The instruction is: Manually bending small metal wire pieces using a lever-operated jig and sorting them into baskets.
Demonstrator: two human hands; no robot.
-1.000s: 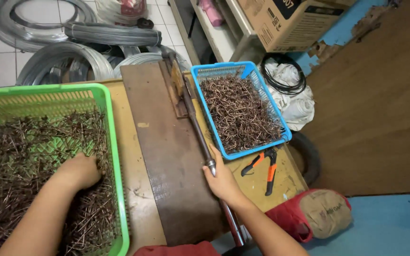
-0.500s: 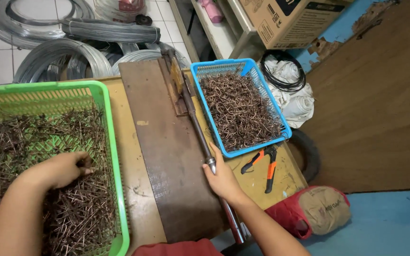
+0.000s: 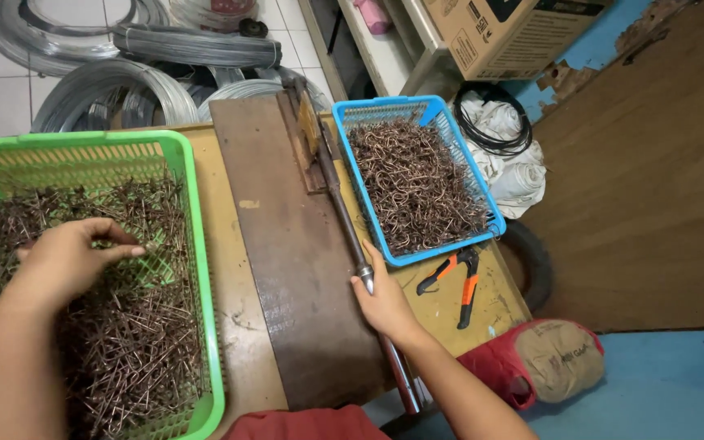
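Note:
My left hand [image 3: 71,261] lies inside the green basket [image 3: 197,269], its fingers gathered on the straight brown wire pieces [image 3: 132,342] that fill it. My right hand [image 3: 385,305] grips the long metal lever [image 3: 344,220] of a bending tool fixed on a dark wooden board [image 3: 287,277]. To the right of the lever stands a blue basket [image 3: 482,191] holding several bent wire hooks [image 3: 417,187].
Orange-handled pliers [image 3: 459,281] lie on the bench near its right edge. Coils of grey wire [image 3: 116,90] rest on the tiled floor behind. A cardboard box [image 3: 507,33], a white cloth with black cable [image 3: 499,130] and a red-and-tan bag [image 3: 547,363] sit to the right.
My left hand has slid leftward and farther back across the wire pieces in the green basket and closed its fingers on some. My right hand stays on the lever.

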